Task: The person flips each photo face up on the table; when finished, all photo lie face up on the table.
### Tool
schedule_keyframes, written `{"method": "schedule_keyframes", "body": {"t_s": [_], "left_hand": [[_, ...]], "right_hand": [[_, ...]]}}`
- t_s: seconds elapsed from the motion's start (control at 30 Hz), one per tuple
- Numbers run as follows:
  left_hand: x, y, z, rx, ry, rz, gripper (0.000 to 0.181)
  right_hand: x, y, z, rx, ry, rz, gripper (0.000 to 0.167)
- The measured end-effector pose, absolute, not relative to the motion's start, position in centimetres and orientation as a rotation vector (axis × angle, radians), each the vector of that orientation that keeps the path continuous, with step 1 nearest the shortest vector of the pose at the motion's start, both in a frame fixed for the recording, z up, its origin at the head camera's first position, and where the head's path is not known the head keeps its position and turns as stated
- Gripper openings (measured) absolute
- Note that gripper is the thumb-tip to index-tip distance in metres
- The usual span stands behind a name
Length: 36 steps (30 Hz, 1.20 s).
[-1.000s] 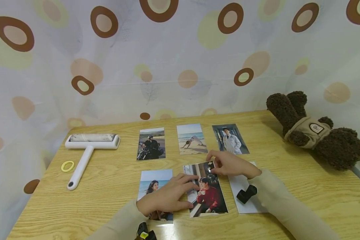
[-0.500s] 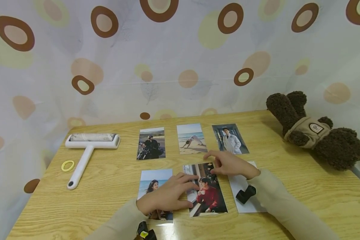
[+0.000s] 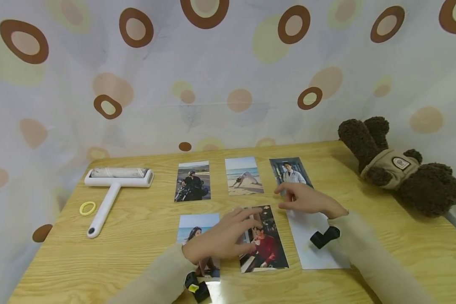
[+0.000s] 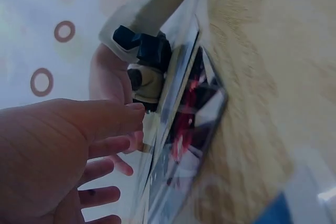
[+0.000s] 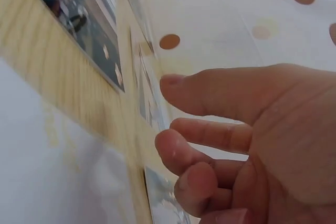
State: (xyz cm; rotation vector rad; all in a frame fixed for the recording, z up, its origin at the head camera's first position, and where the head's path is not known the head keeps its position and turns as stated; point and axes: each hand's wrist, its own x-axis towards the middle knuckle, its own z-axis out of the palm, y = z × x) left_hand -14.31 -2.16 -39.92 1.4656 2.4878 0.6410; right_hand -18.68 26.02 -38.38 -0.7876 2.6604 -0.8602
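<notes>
My left hand (image 3: 228,236) hovers over the photo of a person in a red sweater (image 3: 267,249), fingers spread and holding nothing. In the left wrist view a gap shows between its fingers and that photo (image 4: 184,124). My right hand (image 3: 309,199) is raised above the top of a white, face-down card (image 3: 317,240), its fingers loosely bent around nothing. The doctor photo (image 3: 289,166) lies just behind it, partly covered. Under my left wrist is a beach portrait photo (image 3: 190,223), also partly hidden.
A motorcycle photo (image 3: 192,181) and a beach yoga photo (image 3: 244,175) lie in the back row. On the left are a white lint roller (image 3: 108,198) and a yellow ring (image 3: 87,208). A brown teddy bear (image 3: 399,169) lies at the right. A patterned curtain (image 3: 213,76) hangs behind the table.
Both hands have come off the red-sweater photo. The right hand has moved right, over the white card, and the left has lifted slightly rightward. The photo stays on the table.
</notes>
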Motion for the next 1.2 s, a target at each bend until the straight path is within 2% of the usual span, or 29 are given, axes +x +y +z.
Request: {"method": "schedule_keyframes", "body": {"t_s": [0.2,0.43,0.8,1.2], "left_hand": [[-15.0,1.9,-39.3,1.577,2.398,0.554,0.048],[-15.5,6.4,-39.7,1.458,2.292,0.468,0.051],[-14.8,9.2,-40.0,1.462,2.504,0.193,0.043],[-14.5,9.2,-40.0,1.411,2.515,0.239,0.043]], "right_hand": [[-18.6,28.7,-38.4,-0.774,2.610,-0.937,0.044],[-18.6,32.4,-39.4,-0.661,2.579,-1.015,0.048],[-18.0,34.6,-38.5,-0.689,2.606,-0.837,0.062],[-17.9,34.6,-38.4,-0.613,2.553,-0.887,0.048]]}}
